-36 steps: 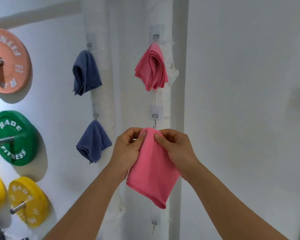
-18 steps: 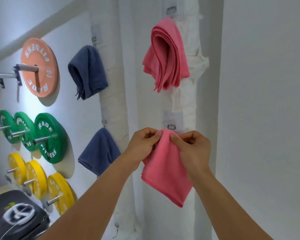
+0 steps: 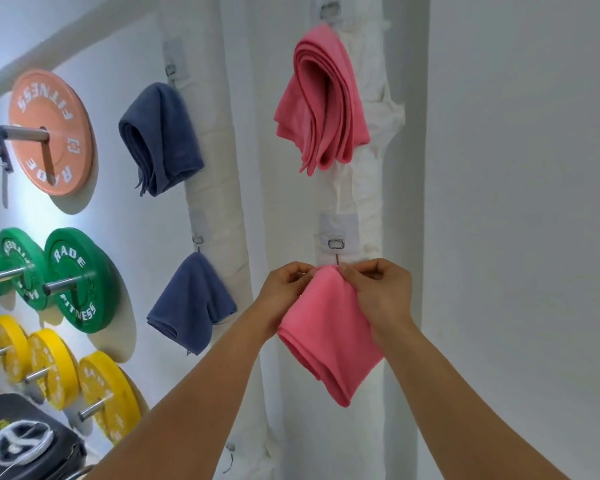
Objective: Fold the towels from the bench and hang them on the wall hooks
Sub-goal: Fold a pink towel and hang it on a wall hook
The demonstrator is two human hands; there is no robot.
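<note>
Pinching the top corner of a folded pink towel point(image 3: 329, 327), the left hand point(image 3: 284, 292) and the right hand point(image 3: 381, 292) hold it up against a white wrapped pillar point(image 3: 357, 202). Both sets of fingers are closed on the cloth: the left fingers point(image 3: 307, 273) grip it from one side and the right fingers point(image 3: 347, 271) from the other, so the corner is bunched between them. That corner sits right at the lower end of a small metal wall hook point(image 3: 336, 244) stuck on a white adhesive pad; whether the cloth is already on the hook cannot be told, since the fingers cover its tip. The rest of the towel hangs down between the forearms, ending in a point.

Above, on the same pillar, a second pink towel point(image 3: 323, 98) hangs folded from a higher hook point(image 3: 330, 10). On the neighbouring pillar to the left, an upper blue towel point(image 3: 160, 136) and a lower blue towel point(image 3: 191, 303) each hang from their own hooks. Further left, an orange weight plate point(image 3: 49, 133), green weight plates point(image 3: 77, 278) and yellow weight plates point(image 3: 108, 396) sit on wall pegs, well apart from the hands. A dark padded item point(image 3: 25, 441) fills the bottom left corner, too blurred to identify.
</note>
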